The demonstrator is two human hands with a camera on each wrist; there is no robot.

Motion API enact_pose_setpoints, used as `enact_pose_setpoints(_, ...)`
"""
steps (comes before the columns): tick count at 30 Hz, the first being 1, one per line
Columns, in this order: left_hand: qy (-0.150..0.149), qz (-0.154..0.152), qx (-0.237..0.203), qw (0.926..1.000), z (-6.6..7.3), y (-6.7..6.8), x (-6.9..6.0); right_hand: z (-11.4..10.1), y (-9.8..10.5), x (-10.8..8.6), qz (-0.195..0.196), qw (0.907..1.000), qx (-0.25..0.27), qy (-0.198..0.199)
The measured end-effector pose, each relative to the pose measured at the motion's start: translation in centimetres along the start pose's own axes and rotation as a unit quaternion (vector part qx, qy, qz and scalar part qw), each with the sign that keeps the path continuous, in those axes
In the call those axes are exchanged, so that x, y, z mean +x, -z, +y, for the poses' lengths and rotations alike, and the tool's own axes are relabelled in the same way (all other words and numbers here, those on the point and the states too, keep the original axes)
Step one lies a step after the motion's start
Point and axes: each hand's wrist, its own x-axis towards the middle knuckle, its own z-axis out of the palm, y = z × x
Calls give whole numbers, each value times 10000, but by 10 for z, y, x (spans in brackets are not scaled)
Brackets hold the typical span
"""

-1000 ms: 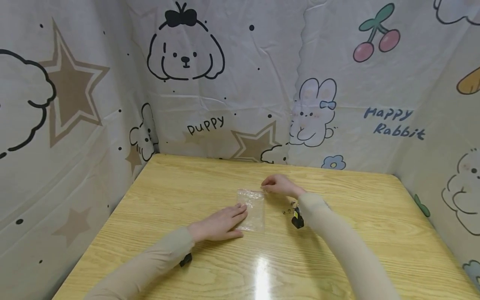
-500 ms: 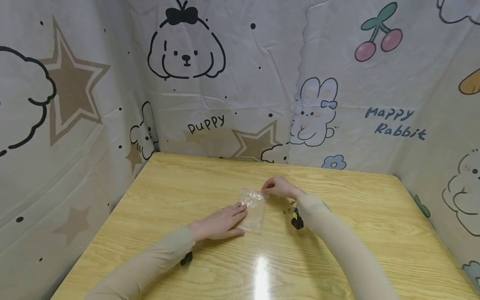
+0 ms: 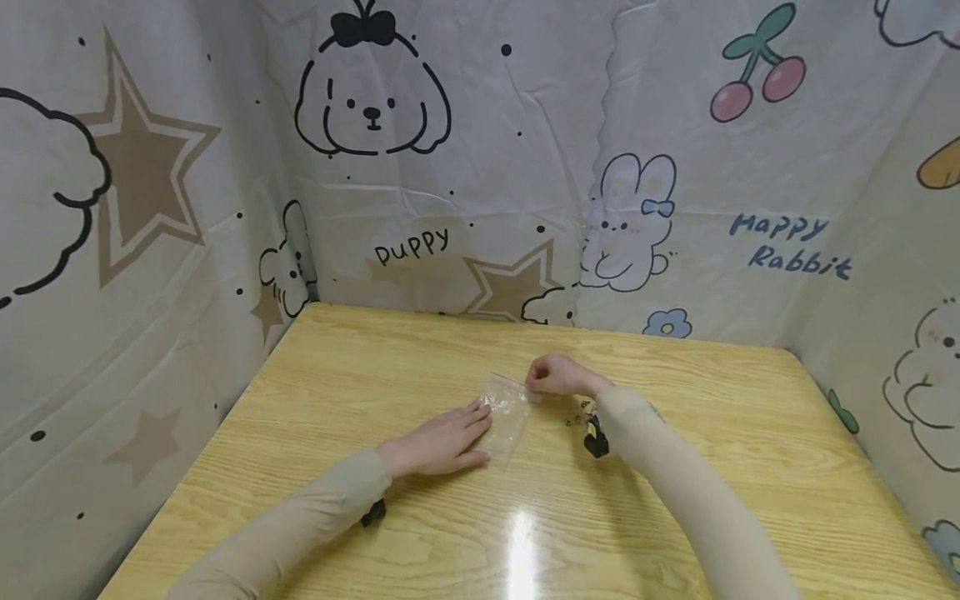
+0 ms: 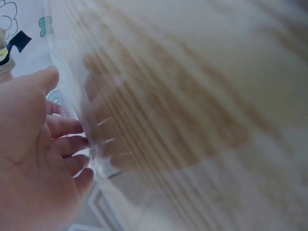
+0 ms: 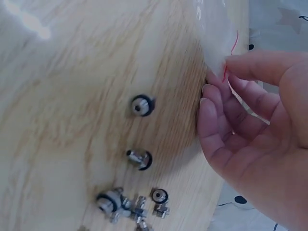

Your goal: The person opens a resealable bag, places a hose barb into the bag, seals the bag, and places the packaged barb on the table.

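Note:
A clear zip-lock bag [image 3: 507, 410] with a red line along its mouth lies slanted on the wooden table. My left hand [image 3: 441, 440] rests on the bag's left side, its fingers extended. At the upper right corner, my right hand [image 3: 557, 375] pinches the bag between thumb and fingers; the right wrist view shows the red seal line [image 5: 225, 72] at that pinch. Several small metal fittings with black rings lie near the right hand, including one fitting [image 5: 142, 105] apart from a cluster [image 5: 115, 202]. In the left wrist view, the left fingers [image 4: 67, 144] touch the surface.
The wooden table [image 3: 675, 500] has a printed cloth [image 3: 480, 150] hanging behind it and at both sides. A black camera [image 3: 596, 437] is worn at the right wrist and another black camera [image 3: 372, 512] at the left.
The bag has turned clockwise, its mouth now slanting down to the right. My right hand has shifted slightly right and down with the bag's corner. The left hand has stayed almost still.

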Motion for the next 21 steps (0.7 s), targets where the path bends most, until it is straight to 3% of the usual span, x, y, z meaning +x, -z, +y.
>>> enact_pose_setpoints(7, -48, 6, 48, 10000, 1, 2, 0, -5, -2, 1, -79, 9999, 10, 78)
enact_pose_setpoints(16, 248, -19, -21, 9997, 1, -3, 2, -3, -2, -7, -122, 9997, -6, 196)
enact_pose_setpoints(21, 259, 25, 218, 9994, 2, -3, 2, -3, -3, -12, -144, 9996, 94, 218)
